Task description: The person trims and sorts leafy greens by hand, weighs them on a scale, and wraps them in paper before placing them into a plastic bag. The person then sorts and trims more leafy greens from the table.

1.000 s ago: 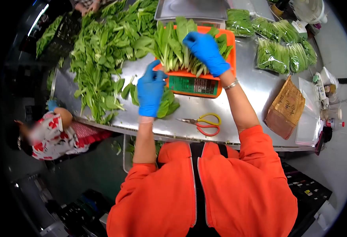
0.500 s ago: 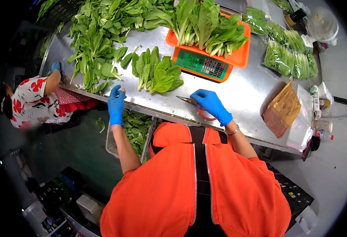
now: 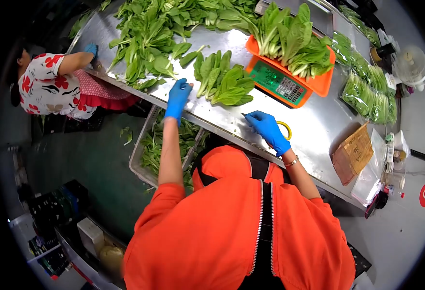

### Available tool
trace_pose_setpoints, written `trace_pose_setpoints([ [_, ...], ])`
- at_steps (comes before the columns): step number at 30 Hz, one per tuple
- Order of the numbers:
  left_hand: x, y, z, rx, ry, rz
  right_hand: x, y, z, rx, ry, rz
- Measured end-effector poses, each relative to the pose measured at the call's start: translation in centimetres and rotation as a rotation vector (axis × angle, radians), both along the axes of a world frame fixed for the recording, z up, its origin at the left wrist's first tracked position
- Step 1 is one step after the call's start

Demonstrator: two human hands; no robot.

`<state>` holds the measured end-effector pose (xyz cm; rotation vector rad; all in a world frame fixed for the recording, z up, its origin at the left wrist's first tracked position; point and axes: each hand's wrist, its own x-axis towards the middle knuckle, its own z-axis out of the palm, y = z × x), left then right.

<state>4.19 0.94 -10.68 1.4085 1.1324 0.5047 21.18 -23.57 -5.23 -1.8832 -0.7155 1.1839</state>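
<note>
My left hand [image 3: 177, 100], in a blue glove, hovers by the table's near edge with its fingers apart and nothing visible in them. Just right of it lies a small bunch of leafy greens [image 3: 226, 82] on the metal table. My right hand [image 3: 267, 129], also gloved in blue, is closed on scissors; a yellow handle loop [image 3: 289, 131] sticks out beside it and a dark tip shows at the fingers. Beyond stands an orange scale [image 3: 279, 83] with a lit green display. More greens [image 3: 290, 41] are heaped on its orange tray [image 3: 324, 83].
A large pile of loose greens [image 3: 149, 34] covers the far left. Bagged greens [image 3: 369, 99] lie at the right, near a brown cardboard piece [image 3: 352, 153] and clear plastic bags [image 3: 371, 169]. Below the edge sits a crate [image 3: 136, 162] of leaves. Another person [image 3: 60, 84] stands left.
The view has turned, shifting the table contents rightward. Around my right hand, the scissors' blades are now mostly hidden and a yellow loop shows instead of a red one. The greens stay put.
</note>
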Motion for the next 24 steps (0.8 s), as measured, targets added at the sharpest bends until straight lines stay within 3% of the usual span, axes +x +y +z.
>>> trace_pose_setpoints([
  [3,2.5,1.2,-1.2,0.069,0.062,-0.032,-0.6,1.5,-1.8,0.066,-0.059,0.003],
  [6,4.7,0.2,1.9,0.138,0.157,-0.197,-1.0,3.9,-2.5,0.027,-0.076,-0.091],
  [8,5.7,-1.4,2.9,0.192,-0.096,-0.244,-0.8,5.6,-2.9,0.063,-0.119,-0.087],
  [10,6.8,-1.3,0.7,0.403,-0.029,-0.344,-0.9,7.5,-3.1,0.081,-0.039,-0.191],
  [12,6.7,-3.0,2.0,0.174,0.027,-0.357,-1.1,9.1,-3.8,0.129,0.016,-0.254],
  [14,6.4,-3.3,0.4,0.295,0.040,-0.370,-1.5,10.2,-3.6,0.214,-0.239,-0.213],
  [18,3.3,-2.8,3.3,0.313,0.083,-0.451,-3.2,10.2,-3.1,0.131,-0.309,-0.108],
  [19,2.5,-2.1,3.3,0.263,0.112,-0.522,-3.1,10.1,-3.1,0.115,-0.146,-0.158],
  [20,2.0,-0.6,3.3,0.271,0.105,-0.511,-2.5,10.0,-2.9,0.123,-0.155,-0.148],
  [22,1.1,2.1,3.7,0.463,0.456,-0.378,-1.9,8.9,-2.5,0.157,0.140,-0.243],
  [24,2.2,3.2,5.9,0.757,0.643,-0.209,-0.9,7.3,-1.4,-0.035,0.082,-0.273],
])
